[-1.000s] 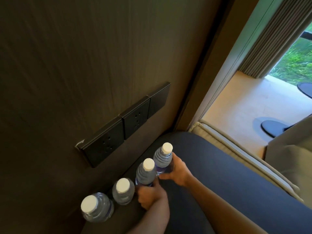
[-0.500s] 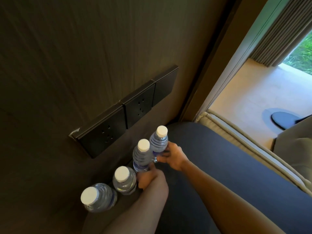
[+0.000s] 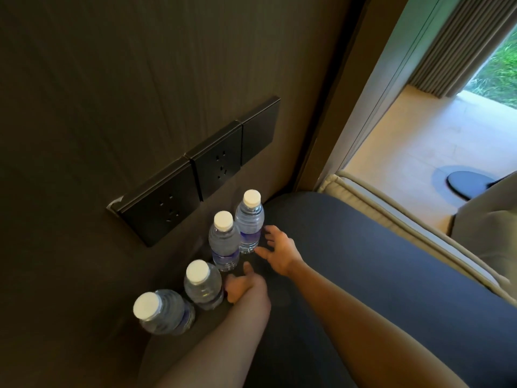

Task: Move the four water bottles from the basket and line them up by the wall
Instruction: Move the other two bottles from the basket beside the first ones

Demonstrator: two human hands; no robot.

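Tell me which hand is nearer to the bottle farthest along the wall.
Right. The right hand is open just beside the farthest bottle, fingertips close to its lower part. The left hand sits nearer the camera, by the second and third bottles.

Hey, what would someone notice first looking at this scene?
Four white-capped water bottles stand in a row on a dark surface along the brown wall, under black wall sockets. Both hands sit beside them, the left hand and right hand open. Bright daylight enters at upper right.
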